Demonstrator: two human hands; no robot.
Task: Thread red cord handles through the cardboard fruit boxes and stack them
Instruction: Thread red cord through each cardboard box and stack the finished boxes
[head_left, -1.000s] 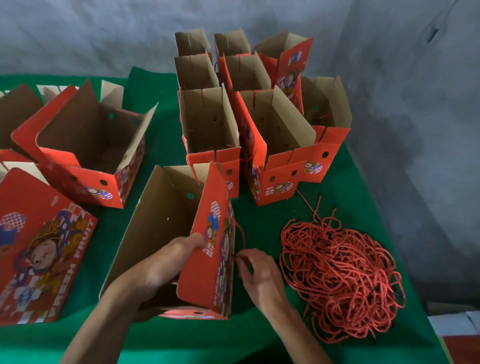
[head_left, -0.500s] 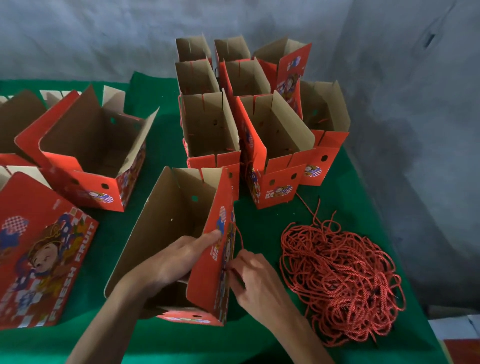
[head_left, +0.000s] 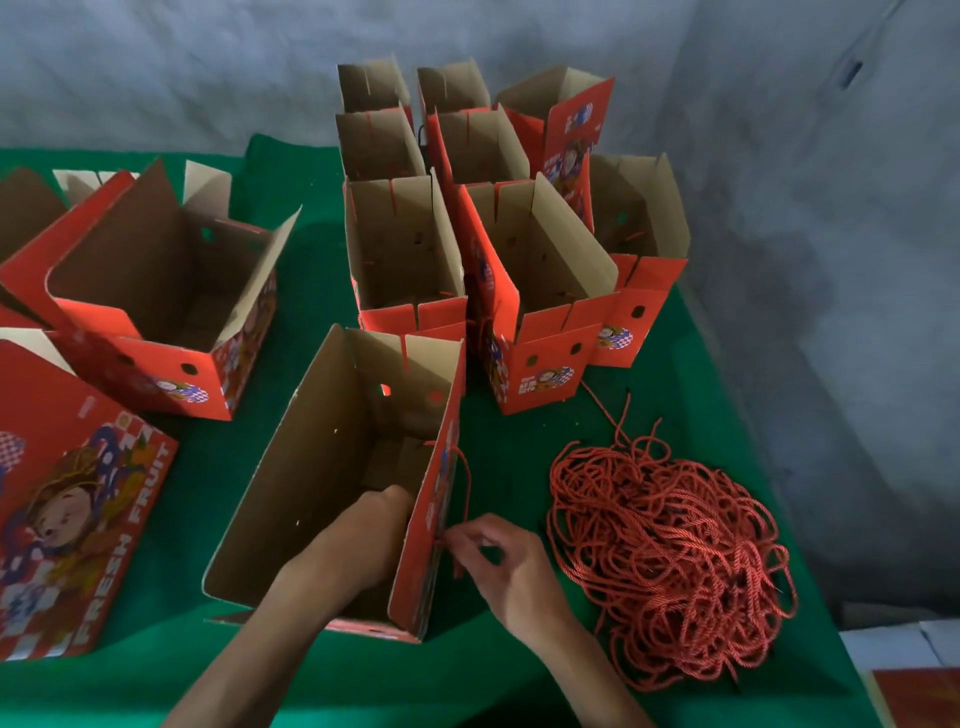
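Nearest: my left hand (head_left: 363, 540) reaches down inside the open box (head_left: 322, 467), fingers hidden behind its red side wall, so their grip cannot be told. My right hand (head_left: 511, 566), just outside that wall, pinches a red cord (head_left: 466, 488) with curled fingers; the cord runs up along the wall. Right of it, a heap of cords (head_left: 670, 551) lies on the green bench (head_left: 509, 447). Beyond, open boxes (head_left: 530, 270) stand clustered; another box (head_left: 156, 301) sits left.
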